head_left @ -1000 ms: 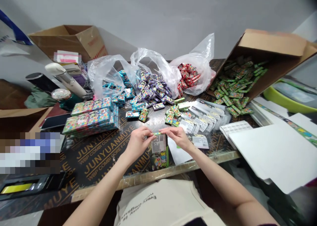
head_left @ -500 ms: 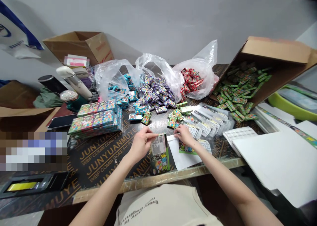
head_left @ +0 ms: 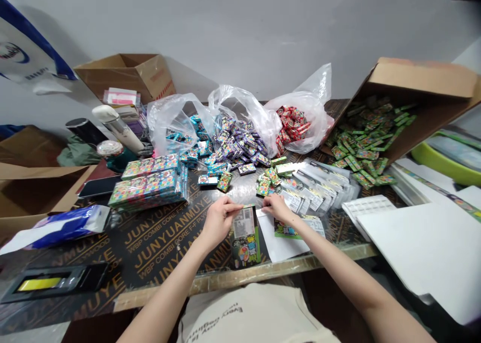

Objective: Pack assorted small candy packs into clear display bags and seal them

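My left hand (head_left: 221, 222) pinches the upper left edge of a flat black and green printed packet (head_left: 245, 248) with a pale label panel, lying near the table's front edge. My right hand (head_left: 278, 210) has its fingers closed at the top of a white sheet (head_left: 276, 247), just right of the packet. The fingertips partly hide that edge. Another green printed piece (head_left: 287, 231) lies on the sheet, partly under my right wrist. Beyond my hands are small green boxes (head_left: 264, 185) and a fanned row of clear sleeves with printed cards (head_left: 315, 185).
Plastic bags hold blue, purple (head_left: 240, 142) and red (head_left: 293, 125) small boxes at the back. A tipped carton (head_left: 421, 82) spills green ones at right. Wrapped box stacks (head_left: 146, 185), a phone (head_left: 98, 187) and bottles (head_left: 122, 132) stand left. White boards (head_left: 424, 253) lie right.
The whole view has shifted slightly right and down. My left hand keeps its pinch on the packet; my right fingers have moved slightly left along the sheet's top edge.
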